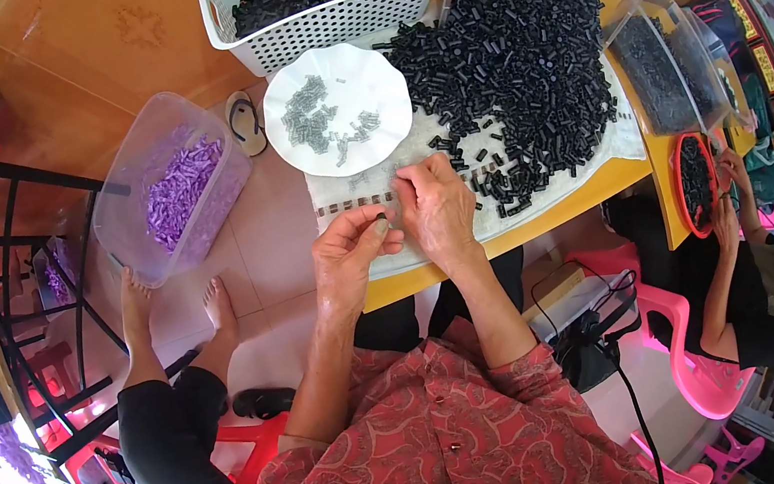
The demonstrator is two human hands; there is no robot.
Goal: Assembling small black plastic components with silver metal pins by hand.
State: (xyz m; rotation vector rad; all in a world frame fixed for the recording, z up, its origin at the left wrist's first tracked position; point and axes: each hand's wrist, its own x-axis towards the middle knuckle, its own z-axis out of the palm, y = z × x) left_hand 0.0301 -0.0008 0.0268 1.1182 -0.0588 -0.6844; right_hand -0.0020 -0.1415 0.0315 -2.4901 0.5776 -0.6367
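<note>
My left hand is closed over the near edge of the cloth, with a small black cylindrical piece pinched between thumb and fingertips. Just right of it, my right hand is closed too, its fingertips bent down; whatever they hold, if anything, is hidden. Beyond both hands, a white scalloped plate carries many small clear pieces, and a few more lie on the white cloth near my right fingers. A large heap of black cylindrical pieces spreads over the cloth to the right.
Behind the plate stands a white perforated basket of black pieces. Clear boxes stand right, near a person's hands at a red tray. Left on the floor are a clear bin of purple pieces, a sandal and another person's feet.
</note>
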